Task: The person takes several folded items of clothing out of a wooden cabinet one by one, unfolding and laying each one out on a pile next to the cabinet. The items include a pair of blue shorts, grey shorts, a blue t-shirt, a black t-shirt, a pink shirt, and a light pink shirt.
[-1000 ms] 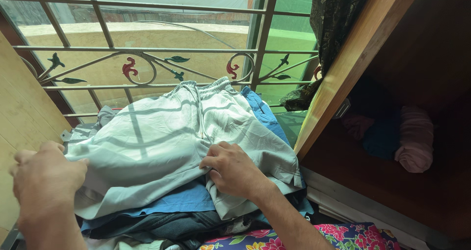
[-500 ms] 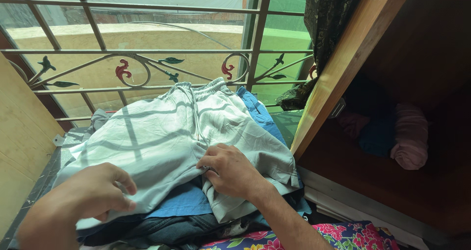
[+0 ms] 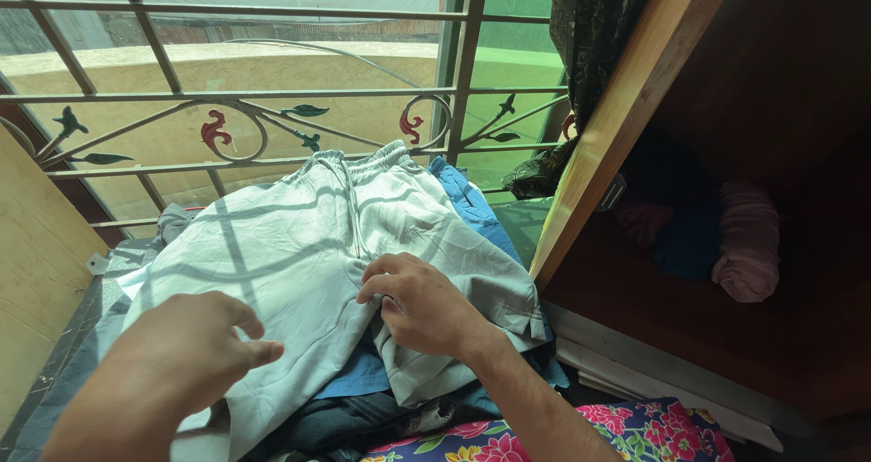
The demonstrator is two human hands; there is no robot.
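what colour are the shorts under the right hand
Pale grey-green shorts, plain with a drawstring waist; the right hand rests on them. Seen in the head view.

Pale grey shorts are spread on a clothes pile by a barred window, pressed by the right hand and left hand.

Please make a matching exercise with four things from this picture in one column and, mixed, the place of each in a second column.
Things:
1. pale grey shorts
2. blue garment
3. pink rolled cloth
4. floral fabric

Places:
A. inside the wooden cupboard
B. bottom edge of the view
C. top of the clothes pile
D. directly under the shorts

Pairs: 1-C, 2-D, 3-A, 4-B
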